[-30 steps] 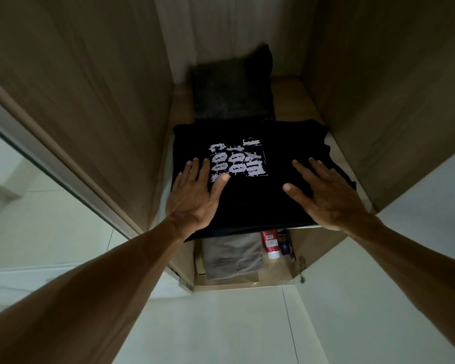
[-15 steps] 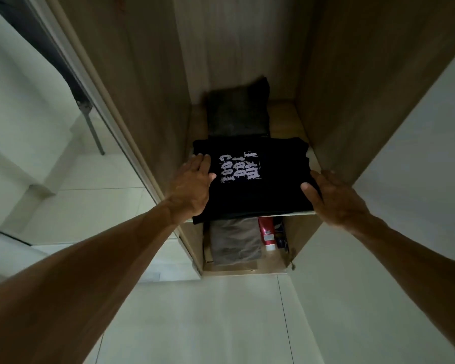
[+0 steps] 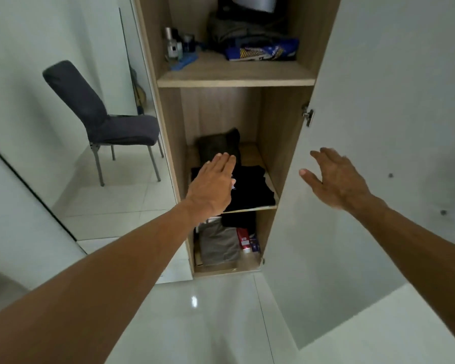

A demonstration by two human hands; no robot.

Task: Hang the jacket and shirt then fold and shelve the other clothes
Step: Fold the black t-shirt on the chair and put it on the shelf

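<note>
Two hands hover released, holding nothing: left hand (image 3: 212, 190) over the folded black T-shirt (image 3: 250, 190), right hand (image 3: 336, 177) before the door (image 3: 378, 74). The T-shirt lies flat on the shelf (image 3: 250, 208), probably to keep its fold.

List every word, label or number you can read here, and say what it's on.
No text here reads clearly.
Black T-shirt: white print, almost all hidden behind the left hand; unreadable.
Blue packet: yellow and white print, too blurred to read.
Red tube: label too small to read.
Blue box: label too small to read.
</note>
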